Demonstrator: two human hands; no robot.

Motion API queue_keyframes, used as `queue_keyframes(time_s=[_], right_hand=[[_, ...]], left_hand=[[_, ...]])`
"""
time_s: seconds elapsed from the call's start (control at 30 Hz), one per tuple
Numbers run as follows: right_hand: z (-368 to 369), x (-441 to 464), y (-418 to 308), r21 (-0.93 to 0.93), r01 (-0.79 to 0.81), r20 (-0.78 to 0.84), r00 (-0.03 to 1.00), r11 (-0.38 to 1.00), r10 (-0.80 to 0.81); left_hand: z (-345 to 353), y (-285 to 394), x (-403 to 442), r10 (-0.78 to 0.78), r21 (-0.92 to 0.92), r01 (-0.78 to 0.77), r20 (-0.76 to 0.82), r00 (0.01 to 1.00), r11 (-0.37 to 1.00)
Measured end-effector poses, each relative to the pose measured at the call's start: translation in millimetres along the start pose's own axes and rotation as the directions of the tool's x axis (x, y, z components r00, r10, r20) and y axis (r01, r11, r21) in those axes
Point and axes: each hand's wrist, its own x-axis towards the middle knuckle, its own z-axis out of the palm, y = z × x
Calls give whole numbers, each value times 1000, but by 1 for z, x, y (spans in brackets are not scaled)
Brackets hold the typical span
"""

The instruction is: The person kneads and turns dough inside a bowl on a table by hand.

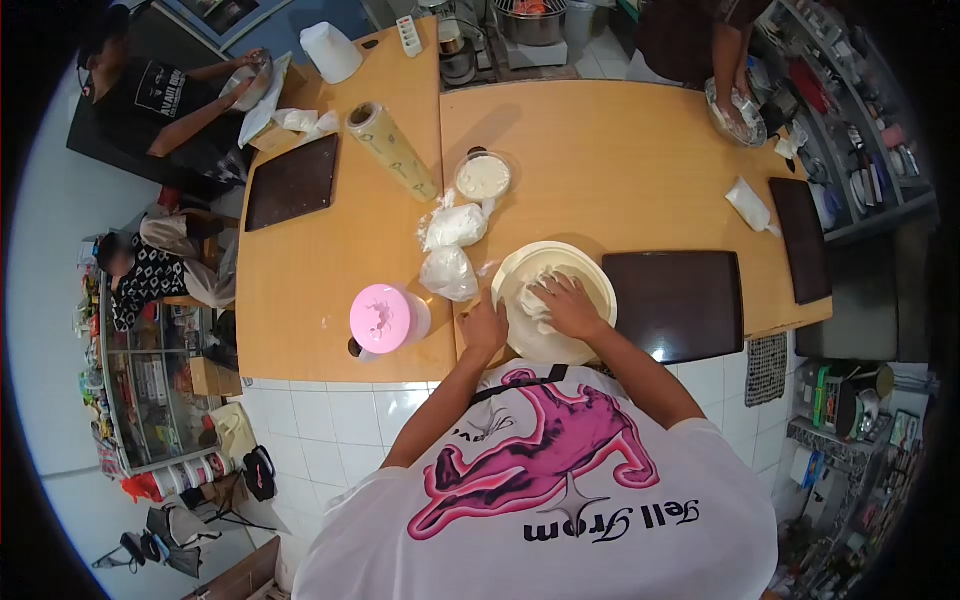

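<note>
In front of me on the table stands a round cream bowl (601,283) with a lump of white dough (533,311) inside. My right hand (570,308) reaches into the bowl, its fingers spread over the dough and pressing on it. At the bowl's left rim, my left hand (485,325) grips the edge from outside; part of its hold is hidden. Just beyond that hand lie a knotted clear bag of white powder (449,274) and another powder bag (456,227), with loose powder around it. A pink-lidded tub (385,318) stands further left.
A dark tray (675,305) lies right of the bowl. Behind are a tub of white powder (484,177) and a plastic-film roll (390,150). Two people work at bowls, one at far left (160,110), one at far right (700,40); another person (150,270) sits left.
</note>
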Motion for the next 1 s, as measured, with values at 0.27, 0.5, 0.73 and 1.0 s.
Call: queue_keyframes(time_s=[0.27, 0.5, 0.73, 1.0], right_hand=[[-6, 24, 10, 277, -312, 83, 950, 909, 300], [-62, 2, -13, 150, -126, -227, 961, 981, 158], [-52, -7, -7, 200, -167, 35, 986, 966, 163], [15, 17, -8, -52, -21, -22, 1000, 998, 20]], left_hand=[[0, 2, 0, -10, -59, 12, 29, 1000, 998], [-2, 2, 2, -26, -47, 29, 65, 998, 998], [-5, 4, 1, -35, -21, 36, 66, 997, 999], [2, 0, 0, -23, -66, 23, -2, 1000, 998]])
